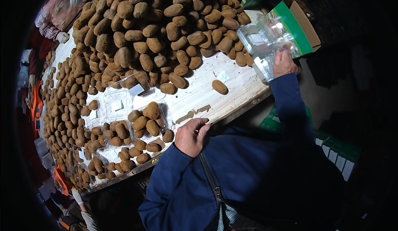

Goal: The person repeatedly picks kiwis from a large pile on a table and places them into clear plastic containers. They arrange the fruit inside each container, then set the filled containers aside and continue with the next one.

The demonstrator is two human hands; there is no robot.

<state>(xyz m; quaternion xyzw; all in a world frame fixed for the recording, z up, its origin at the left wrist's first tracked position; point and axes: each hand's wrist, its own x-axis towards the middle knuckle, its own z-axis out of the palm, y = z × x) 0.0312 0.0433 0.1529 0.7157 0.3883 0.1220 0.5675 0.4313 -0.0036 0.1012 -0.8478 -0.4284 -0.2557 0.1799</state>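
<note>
My right hand (284, 63) grips a clear plastic punnet (265, 63) among empty punnets (255, 36) at the table's right, beside a green cardboard box (302, 27). My left hand (191, 135) rests at the table's front edge, fingers loosely bent and thumb apart, with nothing visible in it. Left of that hand, a punnet of kiwifruit (151, 123) stands beside empty open punnets (116, 104). A large heap of brown kiwifruit (155, 40) covers much of the white table (195, 94), and a single kiwifruit (219, 87) lies apart on the bare part.
Co-workers stand at the far left, one with a gloved hand (62, 37) on the table, another with a gloved hand (77, 196) at the lower left. Orange trays (36, 102) line the left side. Green and white boxes (331, 150) sit below the table at the right.
</note>
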